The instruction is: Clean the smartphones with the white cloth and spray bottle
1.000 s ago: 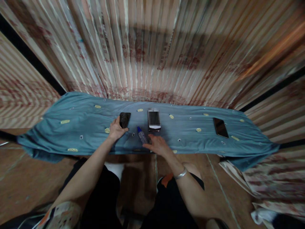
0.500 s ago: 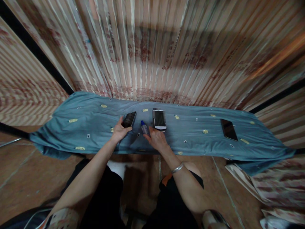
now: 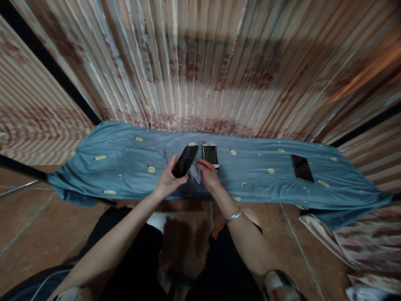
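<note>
My left hand point(image 3: 171, 179) is clamped on a phone point(image 3: 185, 160), seemingly lifted, left of the worktop's point(image 3: 266, 190) middle. My right hand point(image 3: 208, 171) is beside it; whether it grips the grey thing point(image 3: 195, 174), I cannot tell. A white phone point(image 3: 211, 156) and, near the right edge, a black phone point(image 3: 302, 169) lie unlifted.

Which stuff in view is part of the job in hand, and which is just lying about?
Likely in the job:
dark phone, held tilted in the left hand
greyish thing by the right hand, too blurred to name

Likely just lying about:
white-edged phone on the blue cloth
black phone toward the cloth's right end
</note>
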Demonstrator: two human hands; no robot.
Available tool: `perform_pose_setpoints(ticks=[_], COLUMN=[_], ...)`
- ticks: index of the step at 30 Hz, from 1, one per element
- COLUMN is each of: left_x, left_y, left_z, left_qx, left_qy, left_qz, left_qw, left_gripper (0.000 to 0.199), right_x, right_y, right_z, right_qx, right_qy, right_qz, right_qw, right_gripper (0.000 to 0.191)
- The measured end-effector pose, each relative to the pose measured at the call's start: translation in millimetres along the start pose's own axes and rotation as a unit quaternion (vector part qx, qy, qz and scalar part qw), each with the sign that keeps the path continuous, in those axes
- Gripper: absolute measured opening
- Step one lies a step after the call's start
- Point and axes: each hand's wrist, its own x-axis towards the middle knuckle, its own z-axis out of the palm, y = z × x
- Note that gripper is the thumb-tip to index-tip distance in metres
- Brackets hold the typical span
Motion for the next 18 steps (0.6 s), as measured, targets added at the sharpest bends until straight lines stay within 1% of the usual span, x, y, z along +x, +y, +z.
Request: perform_pose_setpoints(ticks=[2, 5, 7, 9, 11, 13, 14, 16, 17, 18], left_x=[-9, -21, -29, -37, -43, -46, -46, -43, -41, -40], left_y=[3, 7, 11, 16, 22, 29, 33, 39, 41, 42], left_z=[6.2, 15.3, 20.5, 23.9, 24.6, 22.7, 21.2, 18.3, 17.4, 16.9], left_qx=[0.059, 0.139, 0.157, 0.141, 0.088, -0.008, -0.066, -0.185, -0.232, -0.279], left_qy=[-0.008, -0.021, -0.026, -0.034, -0.039, -0.029, -0.017, 0.006, 0.006, -0.012], left_qz=[0.047, 0.117, 0.141, 0.137, 0.100, 0.027, -0.021, -0.123, -0.170, -0.208], left_qw=[0.997, 0.983, 0.977, 0.980, 0.990, 0.999, 0.997, 0.975, 0.958, 0.937], left_gripper=[0.099, 0.097, 0.097, 0.099, 0.105, 0.108, 0.105, 0.086, 0.073, 0.064], right_x=[-2, -9, -14, -20, -25, -30, -32, -38, -41, -44], right_y=[-5, -13, -18, -23, -28, -33, -36, -40, -41, -41], right_z=[-1, -4, -8, -14, -19, -25, -27, -29, -29, -28], right_qx=[0.076, 0.186, 0.203, 0.204, 0.210, 0.215, 0.217, 0.219, 0.219, 0.219], right_qy=[-0.022, -0.051, -0.055, -0.058, -0.063, -0.071, -0.075, -0.086, -0.093, -0.101], right_qz=[0.029, 0.071, 0.078, 0.081, 0.086, 0.094, 0.098, 0.107, 0.111, 0.115], right_qw=[0.996, 0.979, 0.974, 0.974, 0.972, 0.970, 0.968, 0.966, 0.965, 0.964], right_gripper=[0.030, 0.032, 0.031, 0.028, 0.026, 0.026, 0.026, 0.026, 0.026, 0.028])
